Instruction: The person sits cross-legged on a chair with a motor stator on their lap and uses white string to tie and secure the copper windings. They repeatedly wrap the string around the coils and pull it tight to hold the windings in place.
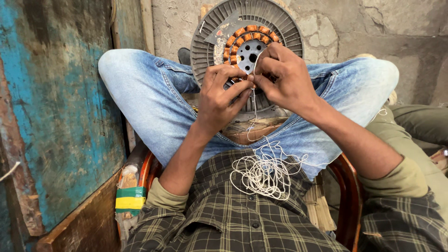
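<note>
Single head-worn view, looking steeply down over the person's lap, close on both hands (no second view)

Left: worn wooden door [60,107], peeling blue paint, rusty patches. Far: cracked grey plaster wall [368,32]. Near: red-brown chair frame [347,196], left arm [130,198] wrapped in green and yellow tape. Soft, even daylight, no hard shadows.

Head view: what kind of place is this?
Likely a small informal motor-repair workshop. Both hands, left hand and right hand, work white string at a round grey stator with copper-orange coils; rough cracked plaster wall, peeling blue-painted board.
</note>
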### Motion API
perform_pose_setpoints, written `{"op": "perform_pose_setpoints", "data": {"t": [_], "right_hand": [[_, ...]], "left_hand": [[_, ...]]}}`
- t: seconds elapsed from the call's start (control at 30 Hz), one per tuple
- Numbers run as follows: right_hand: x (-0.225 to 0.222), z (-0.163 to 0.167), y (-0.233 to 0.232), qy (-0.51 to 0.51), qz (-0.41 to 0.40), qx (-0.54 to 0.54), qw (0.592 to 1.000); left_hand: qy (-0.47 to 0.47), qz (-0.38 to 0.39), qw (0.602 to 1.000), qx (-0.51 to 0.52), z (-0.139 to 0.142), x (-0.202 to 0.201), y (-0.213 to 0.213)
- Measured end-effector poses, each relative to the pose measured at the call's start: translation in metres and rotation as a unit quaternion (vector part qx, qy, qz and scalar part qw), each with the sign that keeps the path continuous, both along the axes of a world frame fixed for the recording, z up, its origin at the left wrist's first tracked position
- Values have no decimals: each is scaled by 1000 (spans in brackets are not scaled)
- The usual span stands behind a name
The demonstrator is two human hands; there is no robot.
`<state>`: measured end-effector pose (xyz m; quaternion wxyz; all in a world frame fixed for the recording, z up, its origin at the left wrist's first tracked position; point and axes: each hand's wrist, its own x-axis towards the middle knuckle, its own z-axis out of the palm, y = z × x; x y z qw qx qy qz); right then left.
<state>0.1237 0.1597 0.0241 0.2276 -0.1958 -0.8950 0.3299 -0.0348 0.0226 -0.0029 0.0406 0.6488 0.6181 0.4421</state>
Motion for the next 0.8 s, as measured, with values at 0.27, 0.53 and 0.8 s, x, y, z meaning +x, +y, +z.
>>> {"op": "perform_pose_setpoints", "data": {"t": [0.27, 0.53, 0.8], "right_hand": [[7, 3, 3, -30, -2, 3, 1000], [34, 2, -42, -174, -55, 85, 980], [27, 1, -55, -57, 136, -66, 987]], "left_hand": [[38, -10, 999, -24, -1, -3, -1], [42, -6, 999, -17, -2, -1, -1], [42, -40, 998, -11, 3, -12, 0]]}}
